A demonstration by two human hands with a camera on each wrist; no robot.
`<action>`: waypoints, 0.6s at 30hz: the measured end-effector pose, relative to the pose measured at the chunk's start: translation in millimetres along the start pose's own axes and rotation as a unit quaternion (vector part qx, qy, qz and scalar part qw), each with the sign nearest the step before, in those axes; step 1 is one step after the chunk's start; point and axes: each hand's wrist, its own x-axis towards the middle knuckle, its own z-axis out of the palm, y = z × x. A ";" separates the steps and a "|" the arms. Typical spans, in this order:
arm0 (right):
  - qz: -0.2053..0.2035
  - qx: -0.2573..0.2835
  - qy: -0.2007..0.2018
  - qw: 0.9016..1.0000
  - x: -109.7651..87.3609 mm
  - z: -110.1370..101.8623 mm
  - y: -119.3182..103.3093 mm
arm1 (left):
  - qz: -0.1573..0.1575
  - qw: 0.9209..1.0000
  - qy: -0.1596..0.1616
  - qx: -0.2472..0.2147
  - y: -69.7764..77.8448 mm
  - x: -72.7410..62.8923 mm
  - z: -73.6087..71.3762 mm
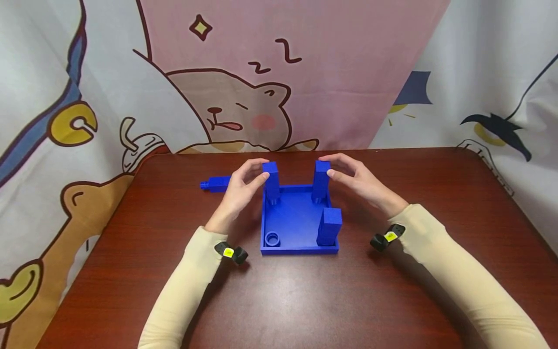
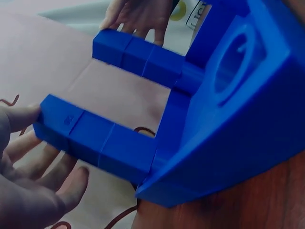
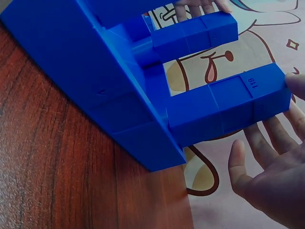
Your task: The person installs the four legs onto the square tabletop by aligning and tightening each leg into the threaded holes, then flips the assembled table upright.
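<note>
A square blue tray (image 1: 296, 220) with a low rim sits on the table. At its far left corner stands a segmented blue post (image 1: 272, 182); my left hand (image 1: 237, 194) pinches its top between thumb and fingers. My right hand (image 1: 364, 182) grips the top of a matching far-right post (image 1: 321, 182) the same way. Both posts are upright, their narrower lower ends down at the tray corners. A third blue post (image 1: 330, 227) stands untouched at the near right corner. The near left corner holds a round socket (image 1: 272, 244) without a post. Raised "118" marks the post (image 3: 228, 98) in the right wrist view.
Another blue post (image 1: 219, 184) with a stepped narrow end lies on the table left of the tray, partly hidden behind my left hand. The brown wooden table (image 1: 296, 300) ends at a patterned curtain (image 1: 340, 72) behind the tray.
</note>
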 end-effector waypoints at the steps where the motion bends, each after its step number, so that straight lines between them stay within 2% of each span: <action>1: 0.001 0.001 0.000 1.000 -0.1 0.0 0.0 | 0.000 1.000 -0.010 0.002 -0.5 0.5 -1.5; 7: 0.001 0.002 -0.001 1.000 0.2 -0.3 -0.5 | 0.024 0.998 -0.059 0.025 -4.0 6.4 -10.1; 10: -0.003 -0.004 -0.001 1.000 0.5 -0.4 -0.3 | 0.029 0.997 -0.075 0.020 -4.6 9.7 -12.3; 18: -0.017 -0.024 -0.004 1.000 0.7 -0.4 -1.5 | 0.029 0.995 -0.091 0.013 -5.9 12.2 -15.9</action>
